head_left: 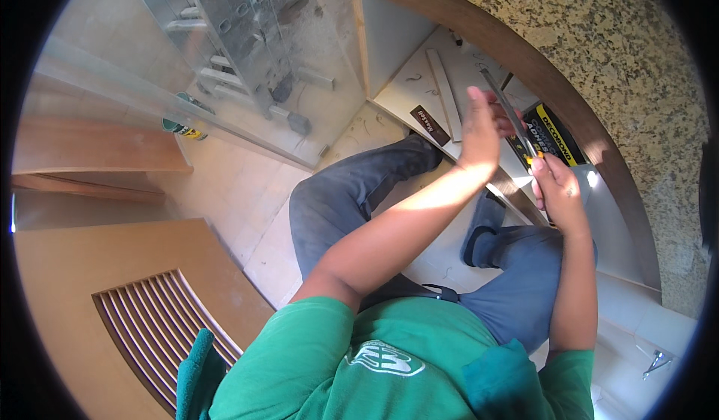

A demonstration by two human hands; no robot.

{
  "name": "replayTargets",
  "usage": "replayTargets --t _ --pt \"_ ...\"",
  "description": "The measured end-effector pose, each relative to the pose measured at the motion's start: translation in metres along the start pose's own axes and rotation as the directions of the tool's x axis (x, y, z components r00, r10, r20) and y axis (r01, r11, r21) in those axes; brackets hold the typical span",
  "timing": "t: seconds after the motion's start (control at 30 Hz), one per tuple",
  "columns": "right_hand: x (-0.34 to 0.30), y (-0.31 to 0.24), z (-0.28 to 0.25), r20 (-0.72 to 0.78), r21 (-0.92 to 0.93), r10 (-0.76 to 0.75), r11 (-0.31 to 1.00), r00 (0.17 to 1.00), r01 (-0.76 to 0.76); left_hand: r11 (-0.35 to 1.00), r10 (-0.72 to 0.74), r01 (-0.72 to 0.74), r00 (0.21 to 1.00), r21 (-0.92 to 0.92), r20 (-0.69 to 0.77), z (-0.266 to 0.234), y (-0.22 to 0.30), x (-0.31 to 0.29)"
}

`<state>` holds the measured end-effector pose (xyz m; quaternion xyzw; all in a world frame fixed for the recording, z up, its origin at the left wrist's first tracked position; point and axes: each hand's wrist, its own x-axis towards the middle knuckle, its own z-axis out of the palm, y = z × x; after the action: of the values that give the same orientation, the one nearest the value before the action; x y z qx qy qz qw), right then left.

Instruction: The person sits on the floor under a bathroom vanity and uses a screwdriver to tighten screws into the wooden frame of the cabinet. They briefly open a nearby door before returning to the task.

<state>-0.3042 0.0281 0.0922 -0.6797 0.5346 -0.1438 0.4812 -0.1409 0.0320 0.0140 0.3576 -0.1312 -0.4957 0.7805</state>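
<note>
My right hand (558,188) is closed around the yellow-and-black handle of a long, thin metal tool (503,98). Its grey shaft points up and to the left; whether it is a screwdriver or a file I cannot tell. Right beside the shaft is my left hand (483,131), fingers stretched out and apart, with some fingertips close to or against the metal. Behind the tool, inside a low cabinet, stands a black box with a yellow band (558,131). A small dark brown box (431,125) lies on the cabinet's floor edge, left of my left hand.
A speckled granite counter (599,38) with a curved wooden edge (569,83) overhangs the cabinet. At the left are a glass panel (247,131), a green-and-yellow can (186,126) and a slatted wooden door (67,270). A light strip of wood (443,94) lies inside the cabinet.
</note>
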Motion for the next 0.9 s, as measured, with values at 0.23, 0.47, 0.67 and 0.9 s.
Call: replayTargets --t 0.23,0.47,0.67,0.9 --pt "-0.005 0.004 -0.023 -0.016 -0.043 0.05 0.998 0.999 -0.051 0.956 0.254 -0.239 0.965 0.169 -0.071 -0.031 0.068 0.034" --pt "0.006 0.024 -0.034 -0.07 -0.157 0.057 0.985 0.996 -0.068 0.985 0.107 -0.082 0.98 -0.151 0.168 -0.003 0.104 0.022" --pt "0.003 0.023 -0.041 -0.095 -0.173 0.095 0.979 0.991 -0.111 0.984 0.031 0.008 0.975 -0.176 0.218 -0.005 0.103 0.014" --pt "0.004 0.027 -0.046 -0.08 -0.182 0.079 0.979 0.994 -0.092 0.988 -0.026 0.051 0.986 -0.149 0.165 0.001 0.103 0.007"
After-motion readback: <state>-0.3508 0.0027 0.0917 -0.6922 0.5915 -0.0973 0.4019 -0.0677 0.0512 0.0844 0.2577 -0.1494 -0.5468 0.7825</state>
